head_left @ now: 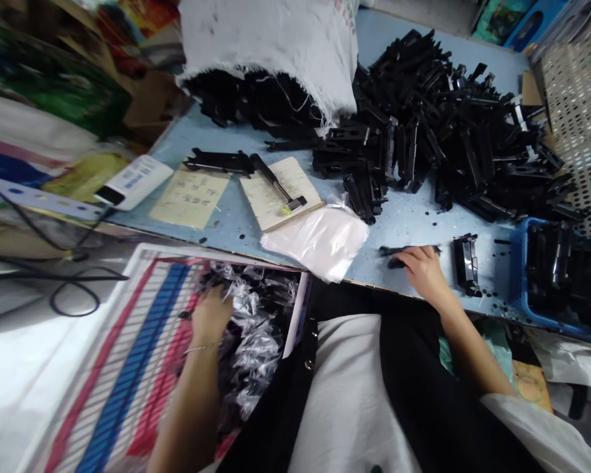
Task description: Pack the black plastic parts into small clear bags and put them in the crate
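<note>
My left hand [211,314] reaches down into a striped woven bag [128,368] at my left, among bagged black parts in clear plastic [256,315]; its fingers are buried, so what they hold is hidden. My right hand [423,269] lies on the blue table [236,223] with its fingers closed over a slim black plastic part [398,251]. Another black part [467,263] stands just right of that hand.
A big heap of black plastic parts [448,131] covers the far table beside a white sack [270,46]. A blue bin [551,276] of parts sits at right. Clear plastic bags [320,240], paper notes [192,194], a black tool [276,184] and a white device [135,180] lie nearer.
</note>
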Demonstrator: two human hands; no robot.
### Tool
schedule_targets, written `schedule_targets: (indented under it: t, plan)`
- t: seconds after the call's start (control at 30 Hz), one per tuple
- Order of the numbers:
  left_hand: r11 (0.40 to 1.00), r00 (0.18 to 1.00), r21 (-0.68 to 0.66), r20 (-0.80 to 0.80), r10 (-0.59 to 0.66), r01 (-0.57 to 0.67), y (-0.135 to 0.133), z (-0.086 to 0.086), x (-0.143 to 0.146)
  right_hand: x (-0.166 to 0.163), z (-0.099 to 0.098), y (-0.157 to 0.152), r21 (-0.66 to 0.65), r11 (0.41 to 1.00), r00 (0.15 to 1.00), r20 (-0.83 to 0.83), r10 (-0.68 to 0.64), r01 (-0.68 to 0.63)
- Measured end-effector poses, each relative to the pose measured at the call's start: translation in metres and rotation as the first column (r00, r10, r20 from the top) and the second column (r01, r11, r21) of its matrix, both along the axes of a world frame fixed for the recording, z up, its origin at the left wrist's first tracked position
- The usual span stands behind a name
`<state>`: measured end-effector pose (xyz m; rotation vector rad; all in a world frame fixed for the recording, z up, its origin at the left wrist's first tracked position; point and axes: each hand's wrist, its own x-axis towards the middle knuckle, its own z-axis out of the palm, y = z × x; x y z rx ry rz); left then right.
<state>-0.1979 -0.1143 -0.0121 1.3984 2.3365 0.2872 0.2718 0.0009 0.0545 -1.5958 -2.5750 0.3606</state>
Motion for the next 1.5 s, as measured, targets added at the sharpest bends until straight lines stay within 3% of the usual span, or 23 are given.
schedule_targets:
  t: [0.07, 0.1, 0.17, 0.23, 0.3, 0.37, 0.43, 0.5, 0.6, 0.67, 0.73, 0.8, 0.87, 0.93, 1.03, 1.17, 1.23, 1.27, 1.3, 1.33, 1.4, 1.47, 1.5]
  plan:
    - [0.985, 0.999, 0.171, -0.029, 0.041, -0.036, 0.022, 0.009, 0.037, -0.006, 0.001, -0.01, 0.022, 0.997, 0.995, -0.06, 0.074, -0.073]
    - [0.958, 1.0, 0.288, -0.014, -0.006, 0.01, 0.033, 0.016, 0.06, -0.007, 0.002, -0.013, 0.031, 0.996, 0.991, -0.097, 0.089, -0.087]
    - [0.873, 0.973, 0.449, 0.036, -0.227, 0.188, 0.056, 0.029, 0.11, -0.005, 0.001, -0.016, 0.048, 0.997, 0.98, -0.183, 0.072, -0.064]
    - [0.795, 0.901, 0.478, 0.02, -0.434, 0.373, 0.075, 0.04, 0.154, -0.002, -0.001, -0.016, 0.054, 0.998, 0.973, -0.233, -0.01, 0.023]
    - [0.769, 0.85, 0.418, -0.017, -0.526, 0.484, 0.091, 0.045, 0.182, 0.003, -0.006, -0.016, 0.023, 0.989, 0.965, -0.223, -0.139, 0.148]
    - [0.789, 0.837, 0.357, 0.035, -0.546, 0.5, 0.104, 0.045, 0.189, 0.009, -0.01, -0.016, -0.062, 0.965, 0.944, -0.202, -0.262, 0.255]
    - [0.815, 0.816, 0.364, 0.202, -0.542, 0.452, 0.114, 0.041, 0.181, 0.014, -0.014, -0.014, -0.199, 0.927, 0.898, -0.25, -0.363, 0.319]
    - [0.843, 0.774, 0.399, 0.376, -0.509, 0.361, 0.12, 0.037, 0.169, 0.014, -0.017, -0.012, -0.404, 0.861, 0.786, -0.402, -0.47, 0.309]
    - [0.884, 0.742, 0.4, 0.511, -0.434, 0.241, 0.124, 0.034, 0.158, -0.002, -0.017, -0.011, -0.733, 0.677, 0.406, -0.602, -0.687, 0.059]
    - [0.891, 0.735, 0.395, 0.532, -0.42, 0.223, 0.126, 0.033, 0.157, -0.02, -0.017, -0.013, -0.831, 0.528, 0.164, -0.553, -0.817, -0.172]
    - [0.893, 0.742, 0.393, 0.527, -0.414, 0.22, 0.126, 0.034, 0.16, -0.039, -0.018, -0.017, -0.857, 0.371, 0.081, -0.424, -0.902, -0.356]
    - [0.9, 0.774, 0.39, 0.502, -0.386, 0.196, 0.124, 0.036, 0.162, -0.053, -0.021, -0.021, -0.858, 0.23, 0.113, -0.314, -0.943, -0.459]
    - [0.875, 0.817, 0.438, 0.416, -0.4, 0.205, 0.121, 0.038, 0.161, -0.059, -0.027, -0.025, -0.871, 0.145, 0.17, -0.25, -0.953, -0.47]
    - [0.803, 0.847, 0.509, 0.236, -0.477, 0.31, 0.117, 0.04, 0.158, -0.058, -0.033, -0.029, -0.89, 0.129, 0.159, -0.218, -0.963, -0.437]
    - [0.697, 0.811, 0.509, -0.005, -0.584, 0.505, 0.113, 0.042, 0.154, -0.054, -0.038, -0.032, -0.867, 0.127, 0.084, -0.19, -0.978, -0.481]
    - [0.655, 0.772, 0.527, -0.004, -0.636, 0.542, 0.104, 0.055, 0.162, -0.058, -0.039, -0.031, -0.771, -0.002, 0.152, -0.123, -0.981, -0.637]
    - [0.599, 0.712, 0.553, 0.015, -0.702, 0.578, 0.092, 0.066, 0.173, -0.064, -0.04, -0.027, -0.749, -0.04, 0.189, -0.115, -0.975, -0.662]
    - [0.558, 0.663, 0.564, 0.023, -0.748, 0.609, 0.084, 0.072, 0.18, -0.068, -0.04, -0.026, -0.759, -0.014, 0.182, -0.138, -0.974, -0.651]
    - [0.512, 0.605, 0.57, 0.034, -0.796, 0.642, 0.076, 0.078, 0.187, -0.071, -0.041, -0.025, -0.783, 0.055, 0.156, -0.191, -0.969, -0.619]
    - [0.469, 0.543, 0.571, 0.046, -0.838, 0.674, 0.067, 0.082, 0.193, -0.075, -0.04, -0.025, -0.813, 0.162, 0.127, -0.277, -0.952, -0.559]
    - [0.417, 0.459, 0.557, 0.071, -0.886, 0.719, 0.054, 0.09, 0.205, -0.081, -0.036, -0.029, -0.822, 0.444, 0.138, -0.517, -0.845, -0.358]
    - [0.408, 0.448, 0.544, 0.065, -0.892, 0.733, 0.044, 0.095, 0.212, -0.086, -0.027, -0.036, -0.713, 0.681, 0.287, -0.696, -0.658, -0.168]
    - [0.413, 0.465, 0.545, 0.046, -0.884, 0.73, 0.04, 0.098, 0.212, -0.087, -0.02, -0.04, -0.651, 0.745, 0.388, -0.73, -0.562, -0.145]
